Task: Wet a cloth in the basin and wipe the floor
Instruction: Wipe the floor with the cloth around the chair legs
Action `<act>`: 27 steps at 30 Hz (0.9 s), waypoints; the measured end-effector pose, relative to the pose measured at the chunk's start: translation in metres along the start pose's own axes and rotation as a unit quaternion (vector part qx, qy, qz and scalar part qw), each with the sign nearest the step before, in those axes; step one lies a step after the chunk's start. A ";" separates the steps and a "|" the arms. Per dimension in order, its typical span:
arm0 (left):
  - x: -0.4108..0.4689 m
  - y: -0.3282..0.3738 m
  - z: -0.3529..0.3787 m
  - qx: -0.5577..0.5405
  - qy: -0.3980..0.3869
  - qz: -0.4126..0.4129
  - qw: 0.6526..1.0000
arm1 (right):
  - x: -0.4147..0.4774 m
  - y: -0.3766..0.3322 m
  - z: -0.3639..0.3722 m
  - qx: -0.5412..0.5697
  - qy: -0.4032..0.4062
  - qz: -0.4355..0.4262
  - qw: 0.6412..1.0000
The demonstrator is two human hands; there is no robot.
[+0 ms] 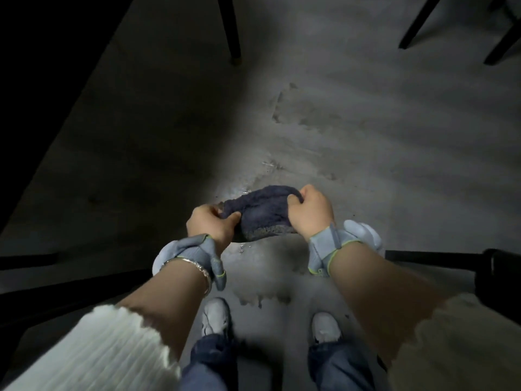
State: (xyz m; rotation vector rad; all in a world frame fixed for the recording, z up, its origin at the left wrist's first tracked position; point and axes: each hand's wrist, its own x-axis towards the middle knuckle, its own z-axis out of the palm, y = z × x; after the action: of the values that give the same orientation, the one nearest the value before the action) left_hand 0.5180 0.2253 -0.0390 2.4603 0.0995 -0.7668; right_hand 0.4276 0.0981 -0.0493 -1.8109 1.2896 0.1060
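A dark blue cloth (260, 214) hangs bunched between both hands, just above the grey concrete floor (352, 131). My left hand (210, 224) grips its left end with fingers and thumb curled into the fabric. Over on the other side, my right hand (310, 213) grips the right end the same way. Wet patches and drops glisten on the floor below and ahead of the cloth. No basin is in view.
Dark chair or table legs stand at the top centre (232, 32) and top right (417, 26). Dark furniture bars run along the left (70, 289) and right (431, 259) sides. My two grey shoes (215, 316) are planted just behind the wet patch.
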 end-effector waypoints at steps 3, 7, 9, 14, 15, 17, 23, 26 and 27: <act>0.033 -0.012 0.001 0.059 -0.016 0.039 0.997 | 0.010 -0.004 0.033 0.129 0.047 0.080 0.987; 0.078 -0.054 0.010 0.049 -0.053 0.103 0.992 | 0.020 0.019 0.092 0.208 0.047 0.139 0.967; 0.089 -0.068 0.017 0.023 -0.080 0.091 0.992 | 0.015 0.029 0.108 0.245 -0.036 0.144 0.958; 0.105 -0.117 0.065 -0.039 -0.168 0.052 0.984 | 0.006 0.073 0.169 0.081 -0.215 0.112 0.967; 0.105 -0.120 0.069 -0.034 -0.175 0.055 0.982 | 0.004 0.080 0.175 0.032 -0.214 0.098 0.971; 0.107 -0.139 0.086 -0.010 -0.186 0.060 0.981 | 0.001 0.105 0.196 -0.003 -0.202 0.065 0.977; 0.126 -0.198 0.169 0.118 -0.220 0.098 0.963 | 0.024 0.205 0.248 0.018 -0.111 0.011 0.994; 0.132 -0.208 0.198 0.264 -0.213 0.172 0.925 | 0.037 0.232 0.246 -0.093 -0.070 0.000 0.993; 0.135 -0.214 0.212 0.298 -0.214 0.190 0.911 | 0.046 0.249 0.247 -0.107 -0.070 0.006 0.992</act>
State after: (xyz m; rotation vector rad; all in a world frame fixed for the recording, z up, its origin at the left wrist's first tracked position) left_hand 0.4758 0.2812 -0.3616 2.6422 -0.8723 -1.2683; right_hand 0.3487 0.2184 -0.3721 -1.9388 1.2271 0.3841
